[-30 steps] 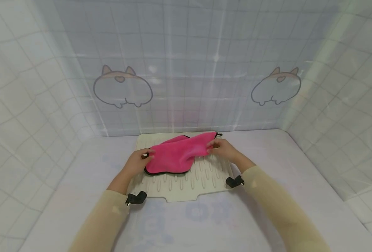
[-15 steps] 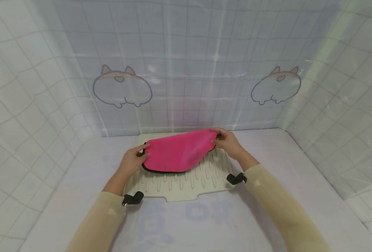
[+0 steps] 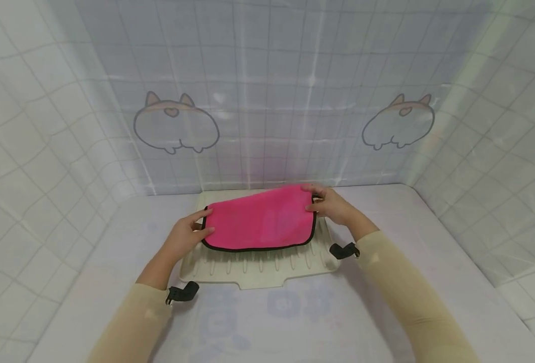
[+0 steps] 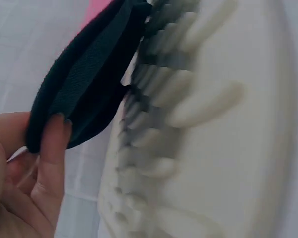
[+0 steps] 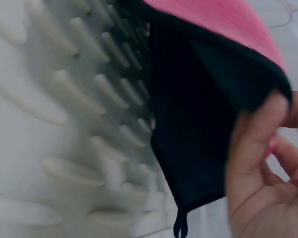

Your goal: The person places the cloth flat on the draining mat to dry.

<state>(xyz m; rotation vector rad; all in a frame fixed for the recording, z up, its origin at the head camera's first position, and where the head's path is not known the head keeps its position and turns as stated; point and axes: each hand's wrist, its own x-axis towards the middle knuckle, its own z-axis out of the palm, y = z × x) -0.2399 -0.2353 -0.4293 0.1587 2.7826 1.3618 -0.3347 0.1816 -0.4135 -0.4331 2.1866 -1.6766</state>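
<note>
From my seat I see the pink cloth stretched between the two hands, its top side smooth and plush, its rim bound in a black strip that rounds off at the near corners. In both wrist views I see its other side as near-black, bellied into a shallow hollow, and by the right hand a small loop hangs from a corner of it.

I have the left hand with thumb and fingers drawn together, pinching the cloth's left end. The right hand pinches the opposite end in the same fashion, fingers bent over the edge.

The cloth's long axis runs from hand to hand, the right end a little farther from the person than the left; its upper edge slopes up towards the right hand, and the bound long edge faces the person. Below it, between the hands, lies a cream board, stiff and plastic-looking, with rows of rounded, finger-like ridges and a tab on its near side. The edges in the hands stand off the board; whether the part between touches the ridges I can't tell.
</note>
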